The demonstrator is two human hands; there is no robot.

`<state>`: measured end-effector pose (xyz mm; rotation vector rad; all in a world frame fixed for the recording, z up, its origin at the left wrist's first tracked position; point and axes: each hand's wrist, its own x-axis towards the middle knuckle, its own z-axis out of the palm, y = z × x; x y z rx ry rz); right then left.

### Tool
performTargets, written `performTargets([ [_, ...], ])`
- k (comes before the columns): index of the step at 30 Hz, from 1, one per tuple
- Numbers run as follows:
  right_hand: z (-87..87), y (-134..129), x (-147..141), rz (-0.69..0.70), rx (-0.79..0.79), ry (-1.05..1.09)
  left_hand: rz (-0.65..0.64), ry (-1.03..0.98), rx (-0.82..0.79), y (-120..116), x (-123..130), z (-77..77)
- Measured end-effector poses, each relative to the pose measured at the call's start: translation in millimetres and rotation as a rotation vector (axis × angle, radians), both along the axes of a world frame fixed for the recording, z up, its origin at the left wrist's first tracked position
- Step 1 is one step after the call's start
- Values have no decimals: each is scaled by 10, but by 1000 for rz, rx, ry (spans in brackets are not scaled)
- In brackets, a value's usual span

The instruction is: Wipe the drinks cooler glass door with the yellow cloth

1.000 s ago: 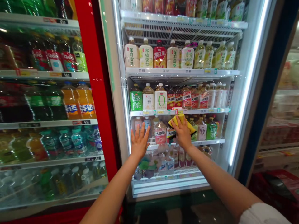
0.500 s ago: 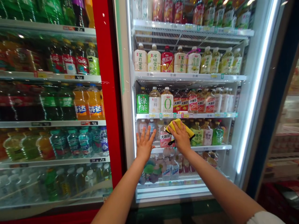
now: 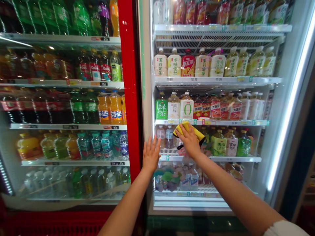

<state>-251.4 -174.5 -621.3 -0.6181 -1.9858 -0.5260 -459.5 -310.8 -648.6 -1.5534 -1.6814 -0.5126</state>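
left cooler, red frame | green bottles, top row | orange bottles, third row

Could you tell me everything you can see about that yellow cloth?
The yellow cloth looks soft, like fabric, with dark edging and a darker bit hanging below its lower left. It is bunched and tilted, not laid flat, and the right hand presses over it with spread fingers, covering its middle. It appears to be against the glass door of the white-framed cooler, in front of the bottles. Whether it is damp, I cannot tell.
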Motion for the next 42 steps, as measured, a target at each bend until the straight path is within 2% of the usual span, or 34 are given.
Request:
performTargets([
  [2,24,-76,-255,15,25,-7,3,-15,12,-13,-53,-16],
  [4,-77,-174,-415,51,69,-82,2,-14,11,0,-89,-45],
  [8,-298,-290,-324,123,146,-302,12,-18,-10,15,-140,-83],
  [11,-185,-291,-198,101,154,-365,-27,7,-17,-37,-181,-94],
  [15,55,-325,-403,-8,114,-221,-22,3,32,-146,-242,-162],
  [18,-12,-375,-599,16,132,-220,3,-3,42,-218,-302,-246],
  [20,-110,-376,-614,95,188,-321,4,3,36,-265,-346,-289],
  [22,-135,-350,-567,177,245,-429,-5,15,32,-313,-382,-309],
  [25,29,-330,-588,191,245,-430,-5,19,44,-373,-397,-293],
  [28,204,-393,-823,124,185,-291,5,3,77,-419,-375,-261],
  [30,160,-458,-993,116,171,-242,0,-3,97,-457,-366,-253],
  [32,-17,-503,-1072,163,202,-291,-3,-7,108,-513,-377,-260],
  [34,-218,-515,-1049,246,258,-404,-6,-11,112,-581,-408,-276],
  [36,-312,-501,-989,313,302,-496,-13,-8,114,-644,-444,-287],
  [39,-178,-479,-999,310,302,-468,-29,-1,117,-695,-481,-286],
  [42,-32,-499,-1157,270,283,-366,-33,-7,120,-701,-491,-289],
])
